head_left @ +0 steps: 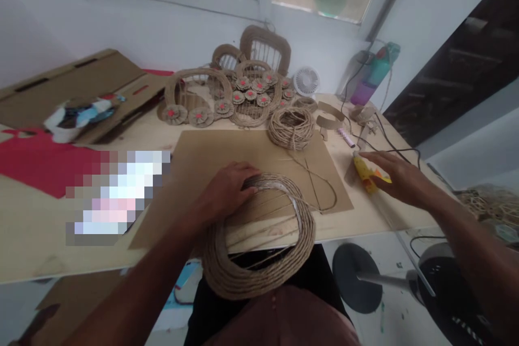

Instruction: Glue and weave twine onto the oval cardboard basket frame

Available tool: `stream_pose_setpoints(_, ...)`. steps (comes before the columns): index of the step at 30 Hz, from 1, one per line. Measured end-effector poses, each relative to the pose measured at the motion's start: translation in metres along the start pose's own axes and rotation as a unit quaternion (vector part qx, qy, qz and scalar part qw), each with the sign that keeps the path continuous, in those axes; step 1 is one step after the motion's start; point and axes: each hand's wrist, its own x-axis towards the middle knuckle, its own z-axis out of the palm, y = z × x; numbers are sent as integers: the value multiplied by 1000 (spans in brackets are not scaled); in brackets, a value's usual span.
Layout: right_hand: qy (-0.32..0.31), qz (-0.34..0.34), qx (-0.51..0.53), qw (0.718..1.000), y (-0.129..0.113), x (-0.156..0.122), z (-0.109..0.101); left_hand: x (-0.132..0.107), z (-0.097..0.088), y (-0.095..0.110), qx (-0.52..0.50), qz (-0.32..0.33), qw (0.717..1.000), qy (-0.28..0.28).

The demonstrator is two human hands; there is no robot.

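I see a tan rope-wound ring (243,278), brown cardboard (211,154) and a yellow glue gun (365,173). The paper sheet (44,165) is red; the rosettes (250,94) are beige with red centres.

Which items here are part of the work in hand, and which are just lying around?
In use: left hand on jute-wrapped ring; right hand at yellow glue gun; twine ball.
Lying about: flowered baskets, mini fan, red paper.

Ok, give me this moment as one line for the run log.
left hand: holds twine-wrapped ring | right hand: open, on yellow glue gun | twine ball: at far edge of cardboard sheet
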Motion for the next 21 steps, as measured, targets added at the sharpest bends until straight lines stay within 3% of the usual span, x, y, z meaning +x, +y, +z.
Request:
stream_pose_setpoints(2, 42, -12, 104, 994, -44, 16, 4, 1, 0, -1, -2, -2, 1000, -3)
stream_pose_setpoints(5, 34, -59, 210, 975, -104, 47, 26, 2, 1, -1, -1, 2, 1000, -5)
stream_pose_setpoints(8, 19, -63, 245, 967, -139, 71, 54, 3, 2, -2, 5, 5, 1000, 0)
stream_pose_setpoints(12, 26, -30, 229, 973, -151, 80, 74, 6, 4, -1, 2, -2, 1000, -1)
stream_pose_setpoints(21, 28, 25, 226, 973, -149, 70, 82, 11, 4, 1, 1, -20, 1000, -9)
